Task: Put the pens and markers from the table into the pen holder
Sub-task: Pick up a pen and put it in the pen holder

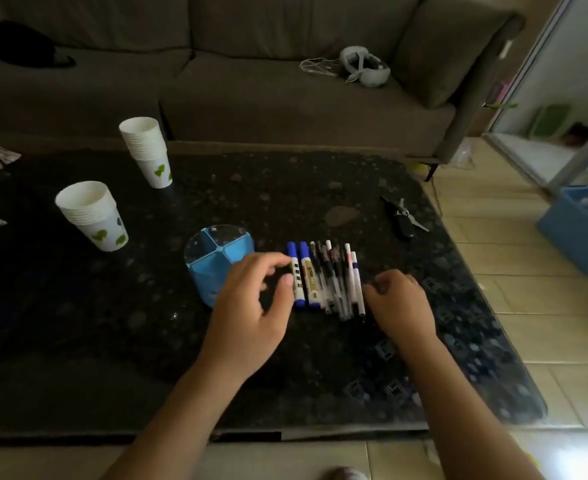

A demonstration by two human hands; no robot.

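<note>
Here, pens and markers lie side by side, pointing away, between empty, loosely curled hands; left hand is nearer the pen holder, fingertips touching the outermost marker.

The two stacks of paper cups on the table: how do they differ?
The near stack of cups sits closer to the person and further left; the far stack of cups stands nearer the sofa. The near one tilts slightly more. Both are white with green leaf prints, mouths up, on the dark table.

Nothing readable here tbh, the labels on the two blue-capped markers are just a blur.
</note>
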